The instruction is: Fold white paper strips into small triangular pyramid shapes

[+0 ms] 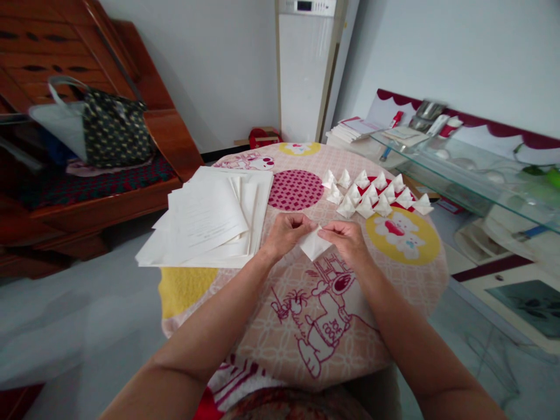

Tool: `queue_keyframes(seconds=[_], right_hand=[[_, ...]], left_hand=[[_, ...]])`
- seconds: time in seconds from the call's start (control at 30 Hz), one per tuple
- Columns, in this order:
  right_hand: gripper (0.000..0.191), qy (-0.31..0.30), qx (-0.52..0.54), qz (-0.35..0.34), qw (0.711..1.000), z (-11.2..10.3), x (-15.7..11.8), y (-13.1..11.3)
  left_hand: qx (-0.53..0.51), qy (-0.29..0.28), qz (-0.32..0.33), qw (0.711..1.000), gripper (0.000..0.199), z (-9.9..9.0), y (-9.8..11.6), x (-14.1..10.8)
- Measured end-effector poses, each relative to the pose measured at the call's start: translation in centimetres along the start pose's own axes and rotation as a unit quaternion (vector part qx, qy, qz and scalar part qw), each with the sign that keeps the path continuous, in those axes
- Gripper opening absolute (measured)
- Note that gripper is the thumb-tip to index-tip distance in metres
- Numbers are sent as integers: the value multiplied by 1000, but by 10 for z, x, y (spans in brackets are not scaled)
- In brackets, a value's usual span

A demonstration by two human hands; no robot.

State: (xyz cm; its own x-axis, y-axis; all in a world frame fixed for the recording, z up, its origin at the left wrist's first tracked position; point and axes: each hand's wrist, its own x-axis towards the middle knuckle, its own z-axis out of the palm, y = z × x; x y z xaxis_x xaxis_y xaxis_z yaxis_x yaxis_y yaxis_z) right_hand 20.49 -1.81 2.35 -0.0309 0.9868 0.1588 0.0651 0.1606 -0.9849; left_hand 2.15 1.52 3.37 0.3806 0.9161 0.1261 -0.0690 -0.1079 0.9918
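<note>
A small folded white paper (315, 245) is held between my two hands above the cloth-covered round table (280, 326). My left hand (286, 233) pinches its upper left edge, fingers closed. On the other side, my right hand (347, 238) has its thumb and fingers closed on the upper right edge. Beyond my right hand, several folded white paper shapes (365, 205) with pointed tips stand in rows. To the left of my left hand lies a stack of white paper sheets (205, 219), the top ones printed and turned at different angles.
A wooden bench (170, 140) with a dark patterned bag (116, 125) stands at the left. At the right is a glass-topped cabinet (472, 169) holding papers, a metal container and cups. A tall white appliance (304, 70) stands behind the table.
</note>
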Motion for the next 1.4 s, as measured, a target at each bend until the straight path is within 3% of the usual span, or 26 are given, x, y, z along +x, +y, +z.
queue_keyframes(seconds=[0.1,0.17,0.33,0.67,0.77,0.87,1.0,1.1,1.23,1.4], right_hand=[[15,7,-5,-20,1000,-10,0,0],[14,16,-4,-23,1000,-17,1,-2],[13,13,-11,-22,1000,-27,2,-3],[21,-28,-8,31,999,-22,2,-4],[21,-16,3,45,999,-23,3,-4],[18,20,20,43,999,-25,3,-3],[17,12,26,39,999,-19,3,0],[16,-7,28,48,998,-12,2,3],[16,18,39,42,998,-7,3,4],[15,85,57,34,994,-8,5,3]], left_hand=[[-34,-27,-20,999,42,-8,4,-1],[-26,-33,-35,999,35,-14,6,-1],[12,-123,-77,989,26,-22,8,-1],[90,-207,-122,966,16,-25,10,-2],[89,-236,-137,958,15,-30,6,-1],[82,-209,-124,967,20,-33,1,3],[58,-87,-30,994,29,-26,-1,6],[73,-99,-3,992,37,-13,-2,3],[87,-102,-45,990,39,-4,-6,0],[47,-87,-91,991,30,-8,-8,2]])
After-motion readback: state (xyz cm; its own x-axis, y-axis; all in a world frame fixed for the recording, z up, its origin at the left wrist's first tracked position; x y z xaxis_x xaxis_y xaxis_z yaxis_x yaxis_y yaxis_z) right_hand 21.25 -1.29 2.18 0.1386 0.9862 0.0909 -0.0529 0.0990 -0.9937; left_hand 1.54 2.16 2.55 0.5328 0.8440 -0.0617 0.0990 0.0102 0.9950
